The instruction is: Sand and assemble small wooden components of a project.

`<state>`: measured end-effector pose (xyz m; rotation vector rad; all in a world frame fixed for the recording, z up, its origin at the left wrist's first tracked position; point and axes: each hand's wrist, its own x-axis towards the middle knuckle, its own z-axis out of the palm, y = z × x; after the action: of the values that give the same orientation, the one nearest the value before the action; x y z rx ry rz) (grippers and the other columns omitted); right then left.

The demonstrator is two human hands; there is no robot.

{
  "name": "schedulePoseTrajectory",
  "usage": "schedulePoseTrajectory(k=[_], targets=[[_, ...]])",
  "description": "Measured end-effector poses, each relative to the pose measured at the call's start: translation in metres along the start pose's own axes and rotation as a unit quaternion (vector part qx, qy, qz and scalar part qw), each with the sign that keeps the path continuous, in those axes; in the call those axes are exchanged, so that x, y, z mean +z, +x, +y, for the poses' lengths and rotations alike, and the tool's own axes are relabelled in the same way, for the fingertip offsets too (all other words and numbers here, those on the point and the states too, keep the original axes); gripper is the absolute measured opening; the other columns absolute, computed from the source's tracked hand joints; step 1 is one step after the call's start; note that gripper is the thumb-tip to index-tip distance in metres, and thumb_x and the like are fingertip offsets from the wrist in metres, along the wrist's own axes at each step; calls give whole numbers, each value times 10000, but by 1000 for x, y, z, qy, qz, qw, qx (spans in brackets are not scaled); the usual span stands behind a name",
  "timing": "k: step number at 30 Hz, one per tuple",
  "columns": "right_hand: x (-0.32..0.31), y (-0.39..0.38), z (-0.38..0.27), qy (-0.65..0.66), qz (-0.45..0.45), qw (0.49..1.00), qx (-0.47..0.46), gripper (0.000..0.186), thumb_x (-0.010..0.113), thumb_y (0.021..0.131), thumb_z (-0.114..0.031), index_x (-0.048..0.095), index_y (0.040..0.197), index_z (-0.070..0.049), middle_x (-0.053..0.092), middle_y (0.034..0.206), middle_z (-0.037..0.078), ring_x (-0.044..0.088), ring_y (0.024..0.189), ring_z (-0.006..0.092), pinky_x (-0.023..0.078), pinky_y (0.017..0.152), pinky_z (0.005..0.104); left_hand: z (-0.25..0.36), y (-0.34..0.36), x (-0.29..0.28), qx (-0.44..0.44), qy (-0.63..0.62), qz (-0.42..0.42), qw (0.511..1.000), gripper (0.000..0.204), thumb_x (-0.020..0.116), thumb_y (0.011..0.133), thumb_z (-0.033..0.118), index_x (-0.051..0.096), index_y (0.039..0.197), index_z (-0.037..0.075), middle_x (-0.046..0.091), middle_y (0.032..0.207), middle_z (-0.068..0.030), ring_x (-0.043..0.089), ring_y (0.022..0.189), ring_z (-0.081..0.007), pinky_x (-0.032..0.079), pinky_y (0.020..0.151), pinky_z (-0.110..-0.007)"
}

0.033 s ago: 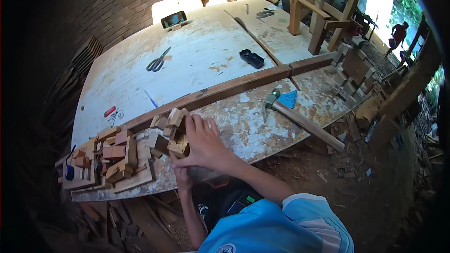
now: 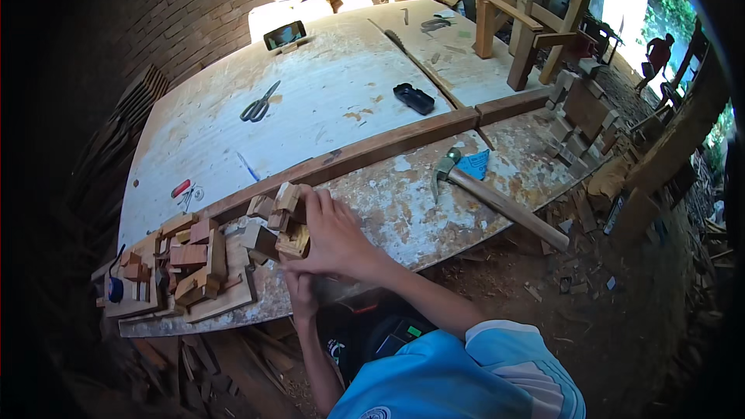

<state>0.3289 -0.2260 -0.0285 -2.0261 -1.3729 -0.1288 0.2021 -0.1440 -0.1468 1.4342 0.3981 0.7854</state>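
My right hand is wrapped over the right side of a small joined piece of wooden blocks, its fingers along the far side and its thumb at the near end. Below it, my left hand is closed at the near end of the same piece, its fingers partly hidden behind the right hand. The piece is held over the worn, paint-spotted bench strip. Loose wooden blocks sit just left of it. Farther left, a heap of cut wood blocks lies on boards.
A claw hammer lies right, beside a blue scrap. A long wooden rail crosses the bench. Beyond it are scissors, a black case and a propped phone. A wooden frame stands far right; a person is outside.
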Motion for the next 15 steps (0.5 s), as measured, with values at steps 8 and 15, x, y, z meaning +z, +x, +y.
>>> schedulePoseTrajectory(k=[8,15], targets=[[10,14,18,159,-120,980,-7,1109,776,559,-420,158,1302,125,385,1225,326,438,1143,423,381,966,412,155,-35,5,144,447,63,881,292,584,769,32,569,1052,-40,623,977,-159,601,895,-229,471,784,-332],[4,16,23,198,-85,976,20,1012,779,577,-348,203,1290,81,446,1178,273,501,1087,372,410,950,379,318,-49,-17,593,490,-3,639,566,545,833,181,328,1289,-75,498,1163,-265,526,1054,-336,461,837,-386]])
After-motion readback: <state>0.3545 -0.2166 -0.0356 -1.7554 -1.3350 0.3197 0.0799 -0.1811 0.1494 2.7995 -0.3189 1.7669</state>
